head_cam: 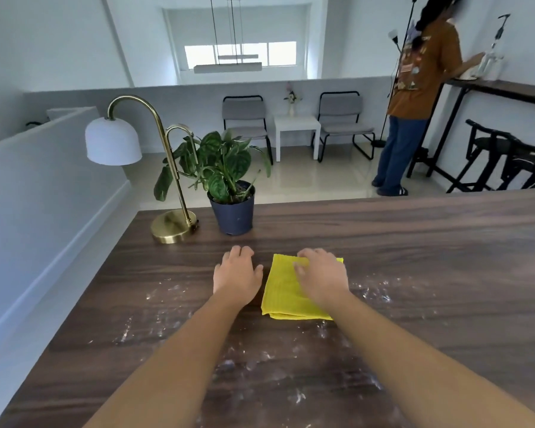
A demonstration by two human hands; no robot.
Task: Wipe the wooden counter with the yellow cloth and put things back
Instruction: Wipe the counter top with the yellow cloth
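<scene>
A folded yellow cloth [283, 293] lies flat on the dark wooden counter [414, 257]. My right hand [322, 276] rests palm down on the cloth's right half, fingers spread over it. Just left of the cloth, my left hand [237, 273] lies flat on the bare wood, holding nothing, with its thumb near the cloth's edge. White powdery smears [374, 293] are scattered over the counter on both sides of the cloth and nearer to me.
A brass lamp [173, 225] with a white shade and a potted plant [232, 211] stand at the counter's far left. A white wall runs along the left edge. Beyond the counter a person [414, 97] stands at a side table, with chairs behind.
</scene>
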